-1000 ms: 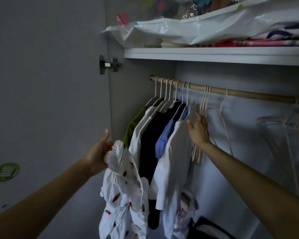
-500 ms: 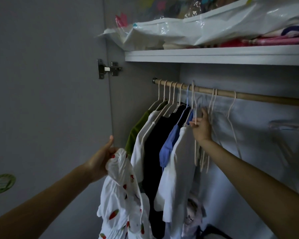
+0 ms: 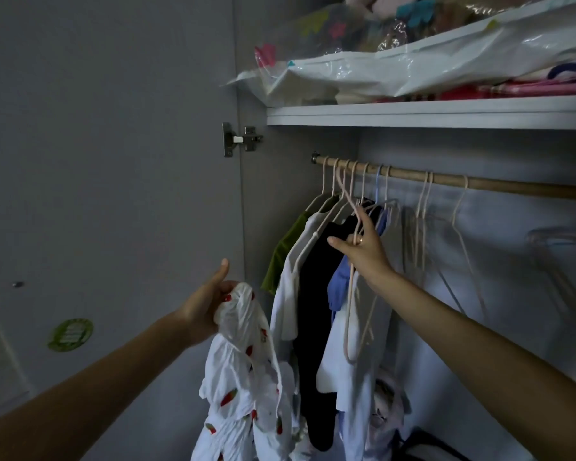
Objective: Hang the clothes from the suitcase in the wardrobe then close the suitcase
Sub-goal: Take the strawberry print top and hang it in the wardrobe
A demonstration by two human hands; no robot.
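In front of the clothes already on the wardrobe rail (image 3: 479, 183), the right hand (image 3: 363, 251) is holding an empty pale hanger (image 3: 351, 284) by its neck, fingers curled round the wire, thumb sticking out to the left. The hanger's long axis is running near vertical: hook tip up near the rail, whether off it or still over it I can't tell, shoulder loop dangling below the wrist against the white shirt (image 3: 343, 354). Down and to the left, well apart from it, the left hand (image 3: 207, 304) is gripping the bunched top of the white strawberry-print garment (image 3: 243, 377), thumb up, the rest of the cloth hanging straight down. So the garment is lying lower-left of the hanger, both long axes roughly vertical and parallel, with the hung white, black and blue tops between and behind them. My read: the next move is bringing hanger and neckline together, and the right hand is the nearer one to travel, since it's carrying the lighter load. The hanger is needing a turn to horizontal first. Suitcase isn't in view. Spare hangers (image 3: 423, 221) are hanging further right.
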